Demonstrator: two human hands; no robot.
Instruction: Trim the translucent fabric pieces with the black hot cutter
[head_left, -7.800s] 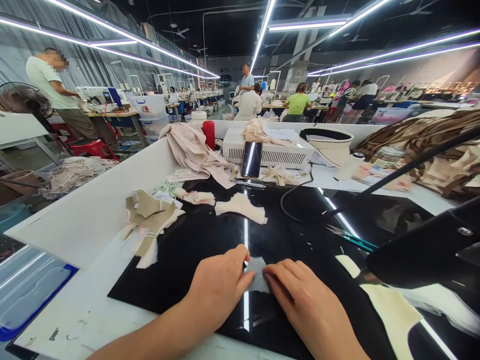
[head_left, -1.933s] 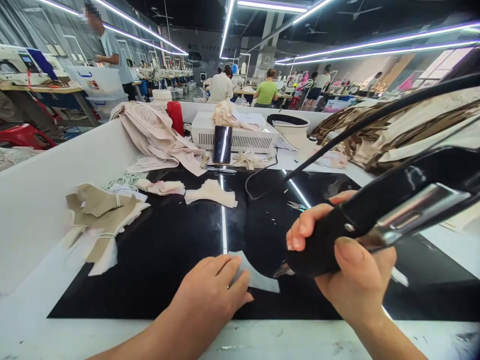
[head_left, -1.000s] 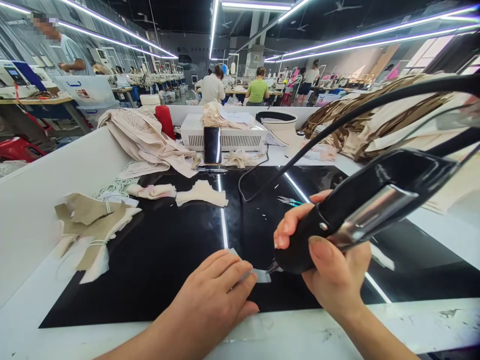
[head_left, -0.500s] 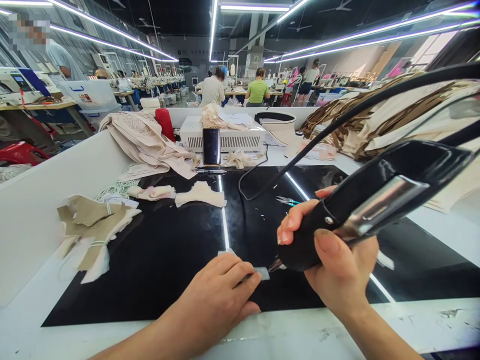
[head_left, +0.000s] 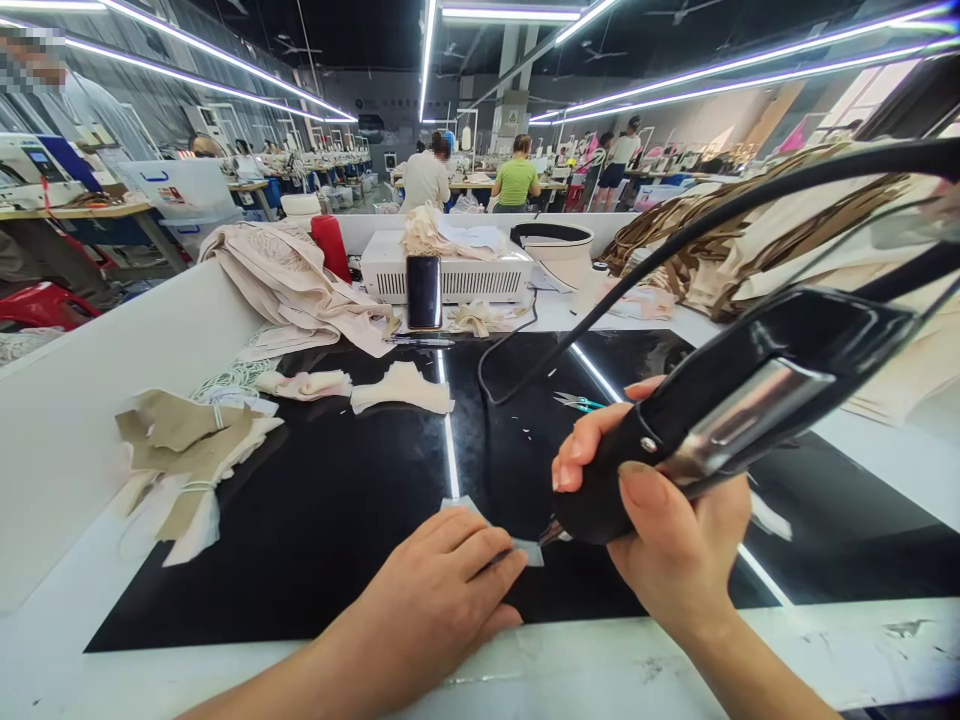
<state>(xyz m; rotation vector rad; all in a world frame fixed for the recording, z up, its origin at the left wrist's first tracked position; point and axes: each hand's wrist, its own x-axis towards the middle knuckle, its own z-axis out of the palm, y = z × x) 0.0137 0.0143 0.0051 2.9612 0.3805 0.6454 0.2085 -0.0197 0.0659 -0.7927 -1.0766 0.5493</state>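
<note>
My left hand (head_left: 454, 580) lies over a small translucent pale piece (head_left: 529, 551) on the black mat (head_left: 315, 540). Its fingers are together and press the piece down, hiding its middle. My right hand (head_left: 675, 520) is wrapped round a black corded handheld tool (head_left: 720, 400) with a silver plate on its side. The tool's pointed metal tip (head_left: 552, 532) is at the right end of the pale piece; whether they touch is hard to tell.
A cream cut piece (head_left: 402, 388), small teal scissors (head_left: 577, 402) and tied fabric bundles (head_left: 191, 450) lie on the mat. Behind stand a phone (head_left: 424, 292) and a white vented box (head_left: 480, 275). The tool's black cable (head_left: 637, 285) arches over the right side.
The tool and my right hand have shifted slightly left. My left hand has moved very little; slightly more of the pale piece shows above its fingers.
</note>
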